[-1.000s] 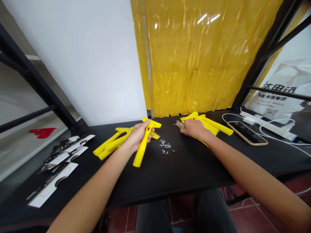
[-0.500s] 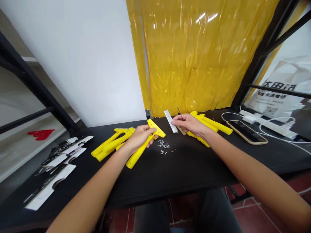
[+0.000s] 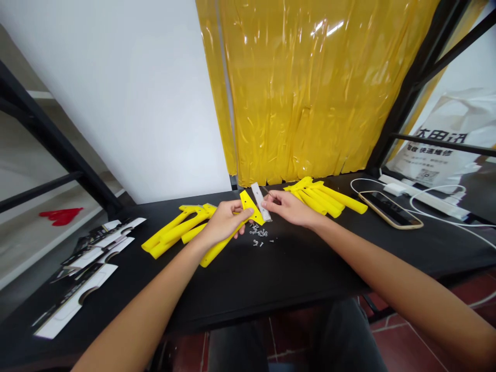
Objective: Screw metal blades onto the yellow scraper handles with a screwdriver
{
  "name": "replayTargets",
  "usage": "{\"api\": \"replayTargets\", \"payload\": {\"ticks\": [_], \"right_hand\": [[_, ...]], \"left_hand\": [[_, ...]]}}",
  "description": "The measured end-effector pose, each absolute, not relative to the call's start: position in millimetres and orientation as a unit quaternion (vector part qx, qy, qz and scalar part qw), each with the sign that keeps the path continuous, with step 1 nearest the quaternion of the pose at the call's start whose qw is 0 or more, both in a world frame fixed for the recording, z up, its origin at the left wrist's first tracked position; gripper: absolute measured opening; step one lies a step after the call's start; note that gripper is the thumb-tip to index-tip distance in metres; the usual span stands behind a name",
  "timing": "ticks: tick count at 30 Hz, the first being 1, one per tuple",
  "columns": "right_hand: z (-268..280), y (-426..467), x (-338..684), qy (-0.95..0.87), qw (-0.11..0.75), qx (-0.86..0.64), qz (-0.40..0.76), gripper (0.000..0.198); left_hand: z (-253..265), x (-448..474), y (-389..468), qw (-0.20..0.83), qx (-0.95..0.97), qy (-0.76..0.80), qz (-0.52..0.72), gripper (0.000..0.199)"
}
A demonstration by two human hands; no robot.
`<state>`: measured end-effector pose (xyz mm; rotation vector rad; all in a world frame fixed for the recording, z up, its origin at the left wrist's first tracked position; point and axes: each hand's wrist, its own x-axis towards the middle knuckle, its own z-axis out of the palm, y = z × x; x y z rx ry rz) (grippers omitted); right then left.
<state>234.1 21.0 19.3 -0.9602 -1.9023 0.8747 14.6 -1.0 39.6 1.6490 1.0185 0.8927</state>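
Note:
My left hand [image 3: 228,219] is closed around a yellow scraper handle [image 3: 217,253], its flat triangular head with holes pointing up and away. In my right hand [image 3: 289,206], a silver metal strip [image 3: 259,199] with holes is pinched between thumb and fingers, its edge close beside the scraper head; whether they touch I cannot tell. A thin dark tool [image 3: 265,190] also sticks out from the right fingers. Below both hands lies a small pile of loose screws [image 3: 260,233]. More yellow handles [image 3: 170,235] lie left of my left hand, and another group of yellow handles [image 3: 329,196] lies behind my right hand.
Printed card sleeves [image 3: 83,294] are piled at the left of the black table [image 3: 302,279]. On the right are a phone [image 3: 391,209], white cables and a power strip [image 3: 437,199]. A white panel and a yellow plastic curtain [image 3: 294,103] stand behind; black frame posts flank the table.
My right hand has moved left and slightly down, bringing the metal strip up beside the scraper head. The left hand keeps its hold; the view has shifted slightly.

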Motion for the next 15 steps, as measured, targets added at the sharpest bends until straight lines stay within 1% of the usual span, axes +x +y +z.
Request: {"api": "replayTargets", "payload": {"ticks": [2, 5, 7, 10, 15], "right_hand": [[16.1, 18.0, 229.6, -0.786, 0.407, -0.374, 0.275, 0.027], [14.1, 13.2, 224.0, -0.810, 0.403, -0.366, 0.220, 0.019], [14.6, 11.3, 222.3, -0.809, 0.405, -0.373, 0.207, 0.019], [16.2, 10.6, 222.0, -0.798, 0.412, -0.391, 0.201, 0.024], [17.2, 9.4, 221.1, -0.786, 0.450, -0.381, 0.184, 0.017]], "left_hand": [[38.5, 16.3, -1.7, 0.477, 0.676, 0.422, 0.372, 0.010], [38.3, 18.1, -2.5, 0.465, 0.685, 0.427, 0.363, 0.012], [38.7, 18.5, -2.6, 0.458, 0.695, 0.427, 0.353, 0.014], [38.6, 18.0, -1.4, 0.453, 0.702, 0.428, 0.344, 0.015], [37.1, 17.0, 1.0, 0.451, 0.694, 0.440, 0.348, 0.013]]}}
